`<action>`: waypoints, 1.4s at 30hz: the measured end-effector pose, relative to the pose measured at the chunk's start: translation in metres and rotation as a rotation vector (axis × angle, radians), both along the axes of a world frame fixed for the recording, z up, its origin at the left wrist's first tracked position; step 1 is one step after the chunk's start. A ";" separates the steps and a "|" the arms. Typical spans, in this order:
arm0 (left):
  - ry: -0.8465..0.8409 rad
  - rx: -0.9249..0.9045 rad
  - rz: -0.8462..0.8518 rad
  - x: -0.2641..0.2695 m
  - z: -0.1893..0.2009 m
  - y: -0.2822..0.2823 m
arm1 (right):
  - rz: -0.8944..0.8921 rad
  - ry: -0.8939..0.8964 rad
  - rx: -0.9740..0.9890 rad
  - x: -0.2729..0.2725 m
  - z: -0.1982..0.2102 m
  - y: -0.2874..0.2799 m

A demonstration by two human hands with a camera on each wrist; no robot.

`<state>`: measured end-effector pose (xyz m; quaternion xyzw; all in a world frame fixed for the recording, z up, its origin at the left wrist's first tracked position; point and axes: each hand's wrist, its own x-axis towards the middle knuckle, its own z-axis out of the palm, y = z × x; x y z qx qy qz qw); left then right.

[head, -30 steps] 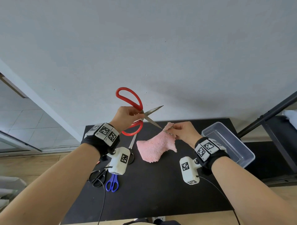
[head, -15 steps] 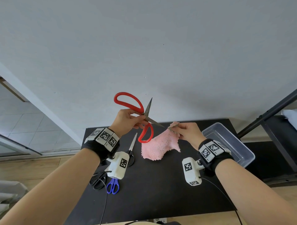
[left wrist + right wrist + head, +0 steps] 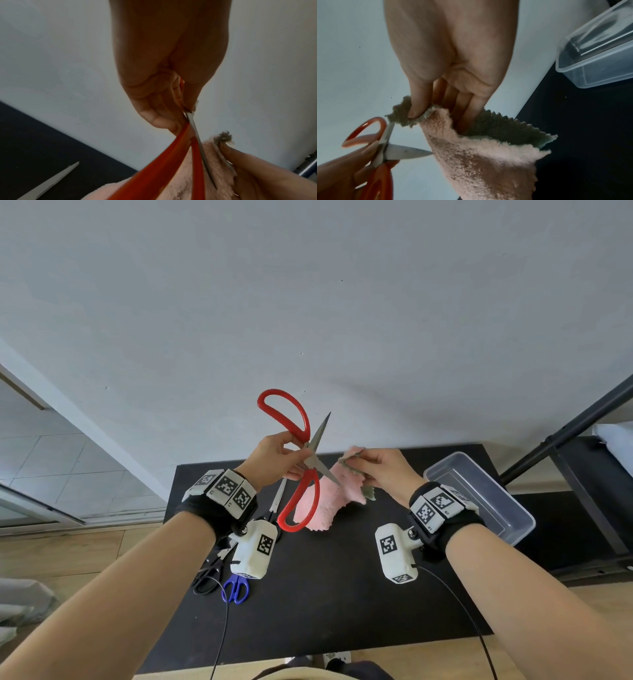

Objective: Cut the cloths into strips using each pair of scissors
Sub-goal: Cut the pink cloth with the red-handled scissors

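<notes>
My left hand (image 3: 284,457) grips the red-handled scissors (image 3: 301,463) near the pivot, lifted above the black table (image 3: 325,594). Their blades are spread wide: one points up toward the wall, the other reaches to the pink cloth (image 3: 325,501). My right hand (image 3: 373,467) pinches the cloth's upper edge, where a grey-green backing (image 3: 496,127) shows, and lifts it. In the right wrist view the lower blade tip (image 3: 426,153) touches the edge of the pink cloth (image 3: 479,162). The left wrist view has the scissors (image 3: 197,142) beside the pink cloth (image 3: 214,162).
A clear plastic tub (image 3: 479,498) stands at the table's right. Silver-bladed scissors (image 3: 277,501), black-handled scissors (image 3: 205,580) and blue-handled scissors (image 3: 236,590) lie at the table's left. A black metal rack (image 3: 582,474) stands to the right, and the wall rises just behind.
The scissors have swung round in my left hand and their blades have spread wider, one now pointing up. My right hand has lifted the cloth's edge higher toward the blades.
</notes>
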<state>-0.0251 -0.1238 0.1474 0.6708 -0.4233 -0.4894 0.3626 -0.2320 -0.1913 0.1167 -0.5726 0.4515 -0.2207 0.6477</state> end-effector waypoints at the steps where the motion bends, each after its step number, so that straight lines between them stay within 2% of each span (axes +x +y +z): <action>1: -0.006 0.004 -0.004 -0.002 0.000 0.000 | 0.019 -0.007 0.016 0.002 0.001 0.002; 4: 0.002 0.013 -0.014 -0.006 -0.001 -0.001 | 0.071 -0.002 0.042 0.009 0.003 0.007; 7: 0.035 0.033 -0.017 -0.007 -0.001 -0.001 | 0.071 0.081 0.029 0.010 -0.004 0.006; 13: 0.118 0.047 0.066 -0.004 -0.001 0.003 | 0.021 0.409 0.026 0.000 -0.022 -0.007; 16: 0.186 0.037 0.152 -0.002 -0.001 0.003 | 0.074 0.673 -0.128 -0.002 -0.026 -0.011; 18: 0.220 0.031 0.191 0.000 -0.001 0.004 | 0.073 0.722 -0.220 -0.005 -0.026 -0.008; 21: 0.255 0.036 0.224 0.003 -0.004 0.005 | -0.030 0.690 -0.303 -0.015 -0.033 -0.001; 24: 0.272 0.059 0.232 0.006 -0.007 0.006 | -0.164 0.515 -0.275 -0.014 -0.034 0.010; 26: 0.289 0.070 0.229 0.005 -0.008 0.005 | -0.191 0.335 -0.117 -0.005 -0.028 0.018; 28: 0.301 0.068 0.229 0.003 -0.008 0.004 | -0.118 0.145 0.126 0.005 -0.017 0.027; 29: 0.307 0.062 0.232 0.002 -0.008 0.004 | -0.051 0.094 0.188 0.010 -0.013 0.032; 32: 0.347 0.039 0.259 -0.001 -0.008 0.002 | 0.078 0.014 0.192 0.021 -0.005 0.043; 38: 0.418 0.018 0.291 -0.001 -0.005 0.004 | 0.051 -0.046 0.171 0.025 -0.007 0.045; 42: 0.590 -0.063 0.382 0.012 -0.009 0.008 | 0.047 0.008 0.140 0.022 -0.005 0.044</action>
